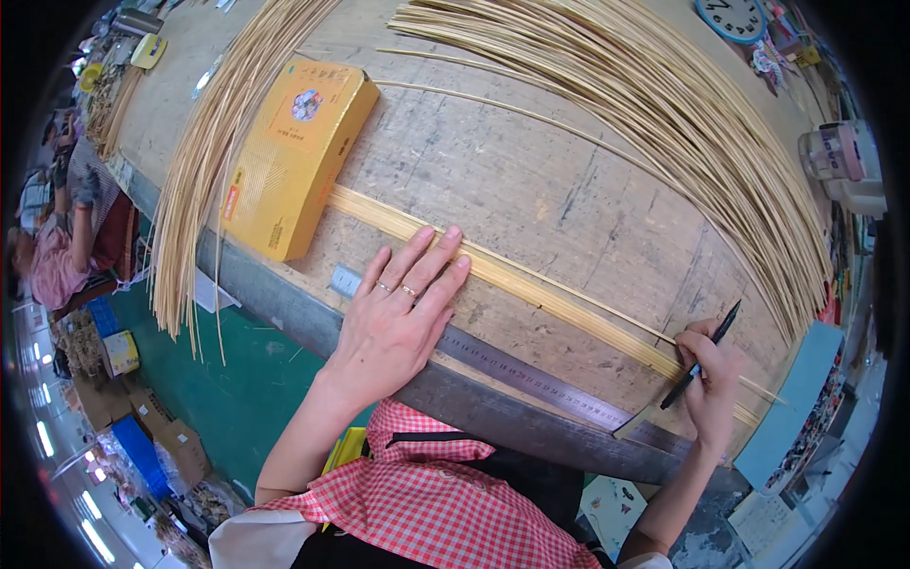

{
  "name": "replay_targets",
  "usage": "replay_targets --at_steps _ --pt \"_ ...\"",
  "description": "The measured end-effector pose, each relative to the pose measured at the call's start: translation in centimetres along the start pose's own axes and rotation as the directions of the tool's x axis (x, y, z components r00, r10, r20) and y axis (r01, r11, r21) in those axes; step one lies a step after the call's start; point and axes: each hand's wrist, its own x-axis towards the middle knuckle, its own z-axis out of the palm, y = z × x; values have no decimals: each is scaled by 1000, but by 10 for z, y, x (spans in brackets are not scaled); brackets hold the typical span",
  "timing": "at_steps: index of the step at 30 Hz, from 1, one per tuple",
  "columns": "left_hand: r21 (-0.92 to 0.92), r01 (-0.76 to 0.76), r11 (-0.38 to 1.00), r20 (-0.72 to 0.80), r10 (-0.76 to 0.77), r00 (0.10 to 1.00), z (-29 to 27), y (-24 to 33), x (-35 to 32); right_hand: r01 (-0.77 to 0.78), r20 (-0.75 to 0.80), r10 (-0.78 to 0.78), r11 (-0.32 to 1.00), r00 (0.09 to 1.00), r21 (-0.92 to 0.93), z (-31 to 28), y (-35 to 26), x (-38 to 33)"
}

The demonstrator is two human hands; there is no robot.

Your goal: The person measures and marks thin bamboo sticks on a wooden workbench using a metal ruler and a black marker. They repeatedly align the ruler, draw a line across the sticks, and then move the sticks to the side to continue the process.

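Well, a yellow box [296, 152] meets the left end of the pale strips [559, 305] lying before us, and a blue block [789, 410] stands near their right end. Our left hand [391, 322], fingers slightly spread, rests on them; our right hand [711, 370] pinches a black pen [726, 324]. Cane bundles cover much of our scuffed wooden table [455, 142], above green flooring [218, 379]. Printing marks the box and the metal ruler [517, 372].
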Motion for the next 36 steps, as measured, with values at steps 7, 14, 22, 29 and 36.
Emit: replay_targets --at_steps 7,14,22,29,36 --pt "30 -3 1000 13 2 1000 0 0 1 79 -193 -84 996 978 -32 3 13 36" --pt "-52 14 999 13 -14 1000 2 1 0 102 -327 -205 947 922 -306 1 24 110" --pt "-166 12 986 65 -2 998 -7 -5 3 226 -410 -403 881 818 -416 0 38 95" --pt "-169 6 986 69 5 998 -8 -6 2 208 -282 -252 962 926 -176 -1 15 39" --pt "-134 -7 991 60 15 998 -7 -5 4 106 -215 -124 990 969 -91 8 19 6"
